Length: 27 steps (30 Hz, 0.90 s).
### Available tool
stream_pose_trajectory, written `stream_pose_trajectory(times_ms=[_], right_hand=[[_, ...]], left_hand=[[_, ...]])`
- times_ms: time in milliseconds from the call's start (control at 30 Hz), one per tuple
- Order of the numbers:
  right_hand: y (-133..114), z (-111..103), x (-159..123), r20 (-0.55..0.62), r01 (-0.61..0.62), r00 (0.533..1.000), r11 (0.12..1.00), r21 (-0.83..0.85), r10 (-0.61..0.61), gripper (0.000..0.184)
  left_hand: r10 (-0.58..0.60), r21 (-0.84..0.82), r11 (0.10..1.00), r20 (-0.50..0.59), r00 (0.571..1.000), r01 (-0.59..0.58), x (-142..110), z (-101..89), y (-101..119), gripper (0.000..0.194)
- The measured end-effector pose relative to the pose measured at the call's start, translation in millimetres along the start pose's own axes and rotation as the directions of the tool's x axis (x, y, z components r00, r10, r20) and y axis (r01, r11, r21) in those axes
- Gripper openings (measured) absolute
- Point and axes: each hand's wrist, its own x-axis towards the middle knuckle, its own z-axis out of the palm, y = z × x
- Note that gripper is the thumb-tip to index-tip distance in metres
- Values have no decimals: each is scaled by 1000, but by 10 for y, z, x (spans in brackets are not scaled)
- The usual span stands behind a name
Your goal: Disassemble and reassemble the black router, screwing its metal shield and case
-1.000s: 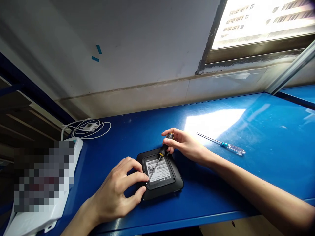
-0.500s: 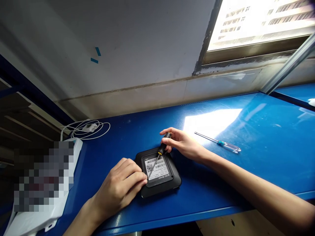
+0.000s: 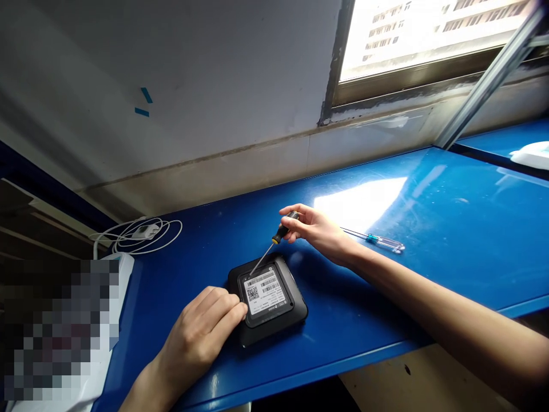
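Black, square device (image 3: 268,298) lying label-side up near the front edge of the blue tabletop (image 3: 429,240), left of centre. Pinned there by the left hand (image 3: 201,335), apparently so the case cannot slide or turn under the tool: palm down on the tabletop, fingers curled and bunched, fingertips pressed against the near-left corner of the device, just beside the white label with its code. Left hand closed against the case rather than wrapped around it; forearm coming in from the near-left edge.

Black-handled screwdriver (image 3: 271,247) gripped in the right hand (image 3: 315,230) by the top of the handle, thumb and first fingers pinched around it, remaining fingers loosely curled. Shaft slanting down and to the left, tip meeting the far-left corner of the recessed panel; hard to tell whether seated in a screw or only touching the edge. Slant probably forced by the reach, the right arm stretching in from the near-right across the tabletop, wrist raised clear of the surface, hand beyond the far edge of the device.

Second screwdriver (image 3: 381,242), clear-handled with a teal band, lying flat to the right of the right hand, near but not touching. Coiled white cable (image 3: 137,233) at the far left by the wall; white object (image 3: 532,154) at the far right.
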Motion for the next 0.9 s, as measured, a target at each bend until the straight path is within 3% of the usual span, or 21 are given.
stream_pose_trajectory(times_ms=[167,533,767,900], right_hand=[[-15,-70,46,-89,23,996,998,59,-17,37],[-29,-122,63,-128,45,991,999,29,-41,33],[-28,-112,44,-289,183,935,977,-108,-207,47],[-55,-75,-5,-278,271,903,935,-226,-329,52]], left_hand=[[59,25,998,-5,998,-59,-23,-18,12,19],[-25,-97,995,42,999,29,-126,-44,31,31],[-26,-24,999,131,991,29,-115,8,51,43],[-81,-34,996,134,988,86,-120,29,61,46]])
